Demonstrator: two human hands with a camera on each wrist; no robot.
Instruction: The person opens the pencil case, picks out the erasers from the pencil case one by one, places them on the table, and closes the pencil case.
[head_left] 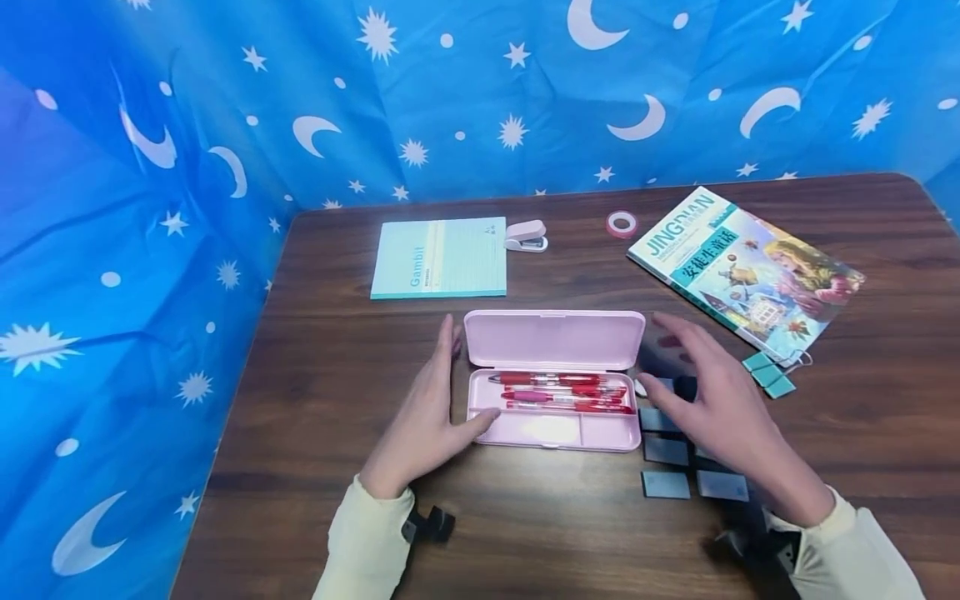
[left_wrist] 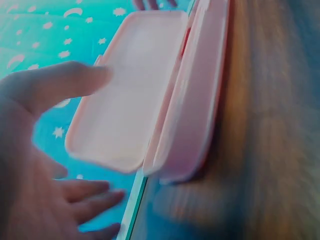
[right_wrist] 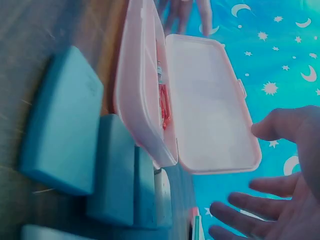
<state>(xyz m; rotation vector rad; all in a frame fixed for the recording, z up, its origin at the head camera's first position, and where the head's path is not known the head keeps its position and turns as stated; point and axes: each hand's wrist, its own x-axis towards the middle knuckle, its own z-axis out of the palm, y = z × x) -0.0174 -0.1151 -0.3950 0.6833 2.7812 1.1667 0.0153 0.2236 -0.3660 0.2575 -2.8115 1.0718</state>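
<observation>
A pink pencil case (head_left: pixel 555 342) lies on the table with its lid raised toward the back. Several red pens (head_left: pixel 566 392) fill its long rear compartment, while the two front compartments hold none. My left hand (head_left: pixel 423 412) is beside the case's left end, fingers extended, its thumb over the front left corner; whether it touches cannot be told. Off the right end is my right hand (head_left: pixel 723 404), fingers spread and nothing held. Beneath and beside that hand sit several blue-grey rectangular blocks (head_left: pixel 666 485). In the right wrist view, the blocks (right_wrist: pixel 65 125) stand close to the case (right_wrist: pixel 215 105).
Behind the case lie a light green notebook (head_left: pixel 450 258), a small pink-and-white stapler (head_left: pixel 527 237) and a tape roll (head_left: pixel 622 224). A picture book (head_left: pixel 750 271) is at the back right, with teal clips (head_left: pixel 768 375) by its lower corner. A blue curtain (head_left: pixel 465 92) hangs behind the table.
</observation>
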